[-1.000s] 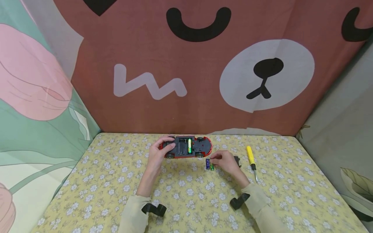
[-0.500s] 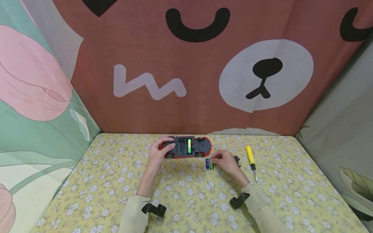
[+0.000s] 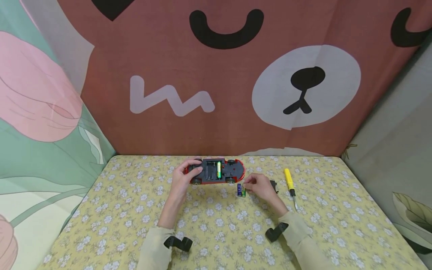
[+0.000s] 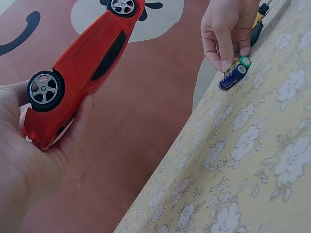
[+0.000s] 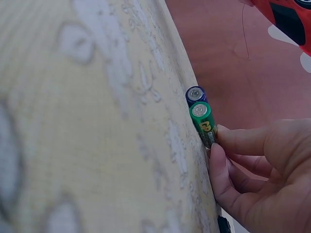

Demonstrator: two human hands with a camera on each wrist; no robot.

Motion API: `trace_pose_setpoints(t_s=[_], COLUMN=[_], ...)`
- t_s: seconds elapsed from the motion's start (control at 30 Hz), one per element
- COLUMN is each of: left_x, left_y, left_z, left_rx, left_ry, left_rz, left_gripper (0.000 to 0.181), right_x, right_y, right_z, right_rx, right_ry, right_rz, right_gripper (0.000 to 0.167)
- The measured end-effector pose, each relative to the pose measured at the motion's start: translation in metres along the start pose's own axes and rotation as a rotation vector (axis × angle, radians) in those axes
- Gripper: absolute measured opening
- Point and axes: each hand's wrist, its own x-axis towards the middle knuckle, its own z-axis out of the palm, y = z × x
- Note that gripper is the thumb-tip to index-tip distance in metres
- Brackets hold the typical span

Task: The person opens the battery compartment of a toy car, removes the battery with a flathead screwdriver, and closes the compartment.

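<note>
My left hand [image 3: 182, 176] grips a red toy car [image 3: 237, 170] by one end, its black underside turned toward the head camera. The car's battery compartment [image 3: 210, 170] is uncovered, with one green battery [image 3: 219, 170] at its right side. Below the car, my right hand [image 3: 261, 185] pinches the end of another green battery [image 5: 204, 127] between thumb and finger. That battery lies on the table against a blue battery [image 5: 196, 93]. In the left wrist view the car's red side [image 4: 97, 58] and wheels show, held clear of the table.
A small black plastic piece [image 3: 274, 185] lies partly hidden behind my right hand. Further right is a screwdriver [image 3: 289, 182] with a yellow handle. The flowered tablecloth [image 3: 216, 232] covers the table, and a printed curtain [image 3: 229, 127] hangs along its back edge.
The head view has shifted slightly. Both hands, the car and the batteries keep practically the same positions.
</note>
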Motion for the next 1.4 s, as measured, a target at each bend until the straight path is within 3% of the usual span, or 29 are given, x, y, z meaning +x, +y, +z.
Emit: trace_pose_setpoints(t_s=[0.33, 0.57, 0.7, 0.83, 1.23, 1.4], left_x=[0.0, 0.0, 0.0, 0.0, 0.0, 0.002], left_y=[0.0, 0.0, 0.001, 0.002, 0.001, 0.0], left_z=[0.001, 0.001, 0.001, 0.001, 0.001, 0.001], left_rx=[0.011, -0.01, -0.001, 0.014, -0.004, -0.01], left_ry=[0.01, 0.014, 0.02, 0.018, -0.001, 0.018], left_rz=[-0.013, -0.035, -0.04, -0.036, -0.035, -0.038], left_gripper=[0.025, 0.022, 0.022, 0.024, 0.022, 0.019], right_x=[0.001, -0.001, -0.005, -0.007, -0.028, -0.036], right_y=[0.002, -0.003, -0.009, -0.016, -0.05, -0.07], right_z=[0.001, -0.011, -0.023, -0.034, -0.058, -0.061], right_rx=[0.024, 0.014, 0.07, 0.125, 0.134, 0.115], right_ry=[0.024, 0.19, 0.238, 0.272, 0.345, 0.325], right_rz=[-0.014, -0.114, -0.124, -0.115, -0.163, -0.186], right_gripper=[0.007, 0.015, 0.019, 0.023, 0.024, 0.028])
